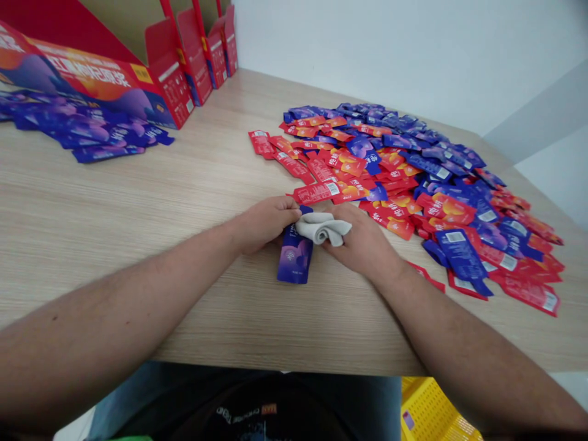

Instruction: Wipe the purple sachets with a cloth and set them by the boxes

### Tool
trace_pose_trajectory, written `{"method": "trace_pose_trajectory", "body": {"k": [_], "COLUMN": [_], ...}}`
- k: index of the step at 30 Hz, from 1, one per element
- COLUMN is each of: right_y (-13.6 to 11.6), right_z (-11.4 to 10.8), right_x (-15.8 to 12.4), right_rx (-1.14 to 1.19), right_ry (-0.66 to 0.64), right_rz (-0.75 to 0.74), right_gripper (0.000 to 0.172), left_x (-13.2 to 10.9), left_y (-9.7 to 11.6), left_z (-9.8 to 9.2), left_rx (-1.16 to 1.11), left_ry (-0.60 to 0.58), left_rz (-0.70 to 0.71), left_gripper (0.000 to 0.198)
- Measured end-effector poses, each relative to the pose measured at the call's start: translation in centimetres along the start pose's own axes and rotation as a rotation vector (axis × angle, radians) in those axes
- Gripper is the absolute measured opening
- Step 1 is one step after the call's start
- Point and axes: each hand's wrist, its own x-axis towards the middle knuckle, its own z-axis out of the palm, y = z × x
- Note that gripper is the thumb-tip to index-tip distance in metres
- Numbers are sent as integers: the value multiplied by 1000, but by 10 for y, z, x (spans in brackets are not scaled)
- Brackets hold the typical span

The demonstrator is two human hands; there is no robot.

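Observation:
A purple sachet (pixel 294 257) lies on the wooden table (pixel 114 208) in front of me. My left hand (pixel 265 222) pinches its top edge with closed fingers. My right hand (pixel 362 241) is closed on a folded grey cloth (pixel 321 228) that rests over the sachet's upper end. The two hands almost touch. Just beyond them starts a big heap of red and purple sachets (pixel 413 184).
Purple sachets (pixel 87 131) lie in a pile at the far left beside open red cardboard display boxes (pixel 160 79). A white wall stands behind the table. A yellow crate (pixel 432 410) sits below the table's near edge on the right.

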Motion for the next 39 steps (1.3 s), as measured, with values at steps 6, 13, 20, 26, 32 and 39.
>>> {"method": "trace_pose_trajectory", "body": {"k": [6,13,20,26,32,39], "right_y": [0,0,0,4,4,4], "right_z": [1,2,2,3,3,2], "right_x": [0,0,0,0,1,1], "right_rx": [17,77,64,-2,34,85], "right_ry": [-74,-137,-96,38,-39,-96], "right_rz": [-36,-55,-34,15,-9,-57], "right_gripper": [27,28,27,17,23,26], "left_x": [-1,-4,-5,-7,-6,-5], "left_y": [-1,3,4,5,4,3], "left_z": [0,1,2,4,3,3], "left_rx": [79,139,58,-55,7,139], "left_ry": [-23,-37,-35,31,-12,24], "left_rz": [41,75,38,-25,9,63], "left_gripper": [12,14,14,12,11,13]}}
